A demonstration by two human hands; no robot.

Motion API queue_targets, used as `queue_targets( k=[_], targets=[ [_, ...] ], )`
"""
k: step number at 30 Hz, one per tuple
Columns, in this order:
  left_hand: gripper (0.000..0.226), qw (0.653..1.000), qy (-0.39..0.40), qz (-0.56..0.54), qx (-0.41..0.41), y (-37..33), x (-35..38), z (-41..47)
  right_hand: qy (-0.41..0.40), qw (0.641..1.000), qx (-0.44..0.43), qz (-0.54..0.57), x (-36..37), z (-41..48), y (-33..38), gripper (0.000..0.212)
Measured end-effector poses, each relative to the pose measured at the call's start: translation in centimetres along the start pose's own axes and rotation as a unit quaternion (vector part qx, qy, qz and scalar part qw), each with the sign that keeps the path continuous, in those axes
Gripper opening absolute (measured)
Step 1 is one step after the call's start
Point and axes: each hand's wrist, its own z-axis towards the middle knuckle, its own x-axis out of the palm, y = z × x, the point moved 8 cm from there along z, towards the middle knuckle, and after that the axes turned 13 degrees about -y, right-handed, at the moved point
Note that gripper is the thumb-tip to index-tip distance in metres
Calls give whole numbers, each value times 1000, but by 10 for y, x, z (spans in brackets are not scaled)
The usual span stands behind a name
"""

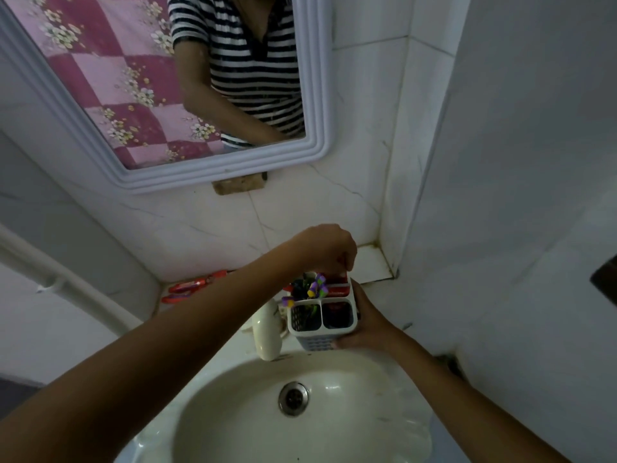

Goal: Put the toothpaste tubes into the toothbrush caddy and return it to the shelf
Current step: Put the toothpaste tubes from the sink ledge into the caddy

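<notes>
A white slotted toothbrush caddy with several compartments is held above the sink's back rim. My right hand grips its right side and bottom. My left hand hovers over the caddy's back compartment, fingers pinched on the top of a red toothpaste tube standing in it. Purple and green toothbrushes stick out of the left compartments. Two more red toothpaste tubes lie on the ledge at the left, behind my left forearm.
A white sink with a metal drain lies below. A cream tap stands just left of the caddy. The tiled corner shelf is behind the caddy. A white-framed mirror hangs above.
</notes>
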Motion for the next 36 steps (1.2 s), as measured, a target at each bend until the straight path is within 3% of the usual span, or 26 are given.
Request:
queue_targets(
  k=[5, 9, 13, 15, 17, 19, 20, 26, 29, 33, 36],
  targets=[
    [26, 997, -51, -36, -39, 10, 20, -4, 3, 1000, -13, 7, 1, 3, 1, 128],
    [33, 985, -106, -104, -93, 46, -10, -22, -3, 1000, -22, 9, 1, 4, -1, 129],
    [23, 943, -170, -133, -253, 137, -18, -84, -8, 1000, -18, 15, 2, 4, -5, 131],
    [18, 926, -138, -93, -338, 181, 7, -123, -8, 1000, -19, 18, 2, 5, -9, 131],
    [26, 926, -31, -51, -374, 204, 55, -156, -7, 1000, -20, 22, 3, 4, -11, 130],
    [40, 933, 39, -23, -357, 208, 96, -175, -8, 1000, -20, 20, 3, 4, -12, 131],
    [45, 942, 38, -6, -334, 208, 112, -179, -10, 1000, -20, 18, 3, 4, -12, 131],
    [48, 949, -68, 88, -297, 187, 127, -159, -6, 1000, -20, 4, 1, 6, -11, 130],
    [42, 947, -57, 135, -285, 186, 127, -153, -7, 1000, -18, 3, 2, 6, -8, 130],
    [21, 930, -77, 35, -358, 196, 107, -157, -8, 1000, -13, 0, 2, 5, -7, 130],
    [24, 914, -161, -39, -371, 189, 47, -160, -10, 1000, -9, -2, 2, 4, -6, 131]
  ],
)
